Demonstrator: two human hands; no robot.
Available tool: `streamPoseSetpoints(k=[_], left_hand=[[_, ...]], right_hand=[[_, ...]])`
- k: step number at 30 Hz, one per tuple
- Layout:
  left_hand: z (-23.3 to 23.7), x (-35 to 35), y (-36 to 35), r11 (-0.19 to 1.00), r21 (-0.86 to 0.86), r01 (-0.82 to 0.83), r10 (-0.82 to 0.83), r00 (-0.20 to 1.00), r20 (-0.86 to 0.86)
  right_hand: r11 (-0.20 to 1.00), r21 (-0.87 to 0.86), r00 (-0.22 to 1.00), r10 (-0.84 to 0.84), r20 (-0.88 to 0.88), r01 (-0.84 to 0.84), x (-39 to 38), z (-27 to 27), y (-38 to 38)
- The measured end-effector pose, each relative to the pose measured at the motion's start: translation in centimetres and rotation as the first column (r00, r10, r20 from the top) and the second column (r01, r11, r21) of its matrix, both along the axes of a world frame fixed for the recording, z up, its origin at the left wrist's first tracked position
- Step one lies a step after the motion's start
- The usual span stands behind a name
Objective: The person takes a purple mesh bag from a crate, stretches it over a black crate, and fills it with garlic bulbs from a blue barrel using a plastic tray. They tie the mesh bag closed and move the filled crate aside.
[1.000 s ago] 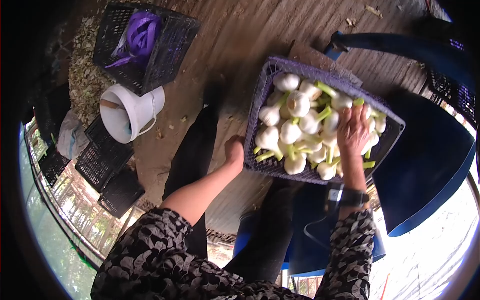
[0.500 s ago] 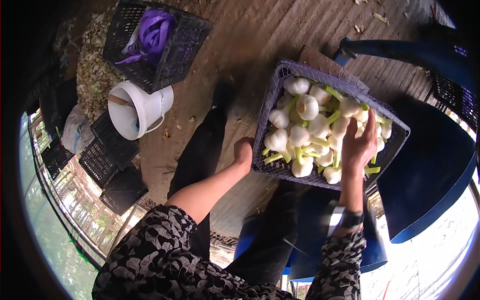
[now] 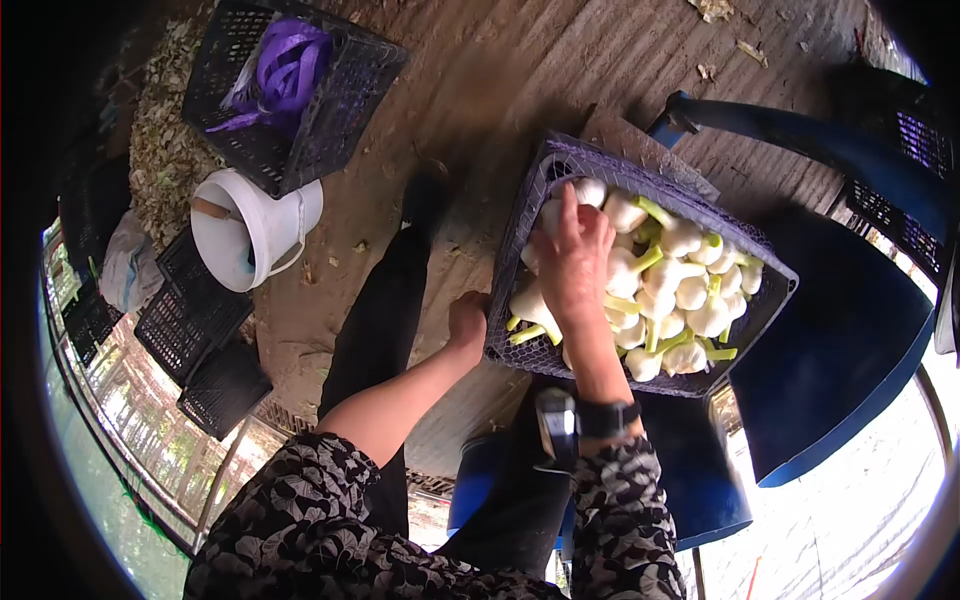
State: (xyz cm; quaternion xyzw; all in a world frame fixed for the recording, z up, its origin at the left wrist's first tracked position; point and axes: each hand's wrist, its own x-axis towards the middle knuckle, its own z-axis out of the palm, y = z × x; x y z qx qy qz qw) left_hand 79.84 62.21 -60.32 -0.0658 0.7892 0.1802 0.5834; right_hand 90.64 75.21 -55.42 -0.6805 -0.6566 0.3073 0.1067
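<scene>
A dark plastic crate (image 3: pixel 509 275) with mesh walls holds many white garlic bulbs (image 3: pixel 710 318) with short green cut stems. My left hand (image 3: pixel 468 320) is closed on the crate's left side, its fingertips hidden behind the edge. Over the upper left of the crate, my right hand (image 3: pixel 575 262) rests on the bulbs. Its index finger stretches out beside a bulb (image 3: pixel 590 191) and the other fingers bend down, apart from it. The thumb and whatever lies under the palm are hidden.
A black crate (image 3: pixel 350 110) with purple ribbon (image 3: pixel 290 75) stands at upper left, beside a white bucket (image 3: pixel 225 235) with a handle inside. More black crates (image 3: pixel 180 310) lie farther left. Blue barrels (image 3: pixel 840 340) and a blue bar (image 3: pixel 800 125) are near the garlic crate.
My right hand has moved from the crate's right side to its upper left, over other bulbs. The bulbs on the right are now uncovered. My left hand stays on the crate while the view shifts slightly.
</scene>
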Motion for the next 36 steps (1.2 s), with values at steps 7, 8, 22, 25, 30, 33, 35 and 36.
streamPoseSetpoints(k=[7,8,22,25,30,33,35,36], left_hand=[[-0.8,0.2,-0.9,0.992,0.055,-0.112,0.111,0.994,0.012],[-0.8,0.3,-0.8,0.991,0.028,-0.127,0.127,0.992,0.011],[-0.5,0.5,-0.2,0.973,0.006,-0.230,0.230,0.973,0.034],[-0.6,0.0,-0.7,0.973,0.034,-0.230,0.231,0.973,0.000],[0.8,-2.5,-3.1,0.979,0.196,-0.056,0.001,0.964,0.267],[1.6,-4.3,-3.0,0.961,0.243,-0.134,0.016,0.901,0.434],[1.6,-4.8,-3.2,0.959,0.210,-0.192,0.051,0.841,0.538],[1.3,-5.0,-3.4,0.959,0.214,-0.185,0.044,0.845,0.533]], right_hand=[[0.792,0.390,0.841,-0.536,0.073,0.470,10.9,-0.2,1.8],[0.802,0.390,0.842,-0.528,0.110,0.452,10.8,-0.7,1.7],[0.964,0.203,0.922,-0.229,0.311,0.171,11.3,0.3,0.5],[0.967,0.232,0.929,-0.175,0.326,0.101,11.5,-0.4,0.7],[0.940,0.232,0.964,-0.264,0.026,0.251,12.2,2.3,-1.1],[0.830,0.209,0.855,-0.494,-0.154,0.517,11.2,6.3,-8.9],[0.720,-0.263,0.598,-0.685,-0.416,0.642,8.4,6.7,-15.9],[0.466,-0.677,0.324,-0.884,-0.336,0.570,7.0,5.5,-19.1]])
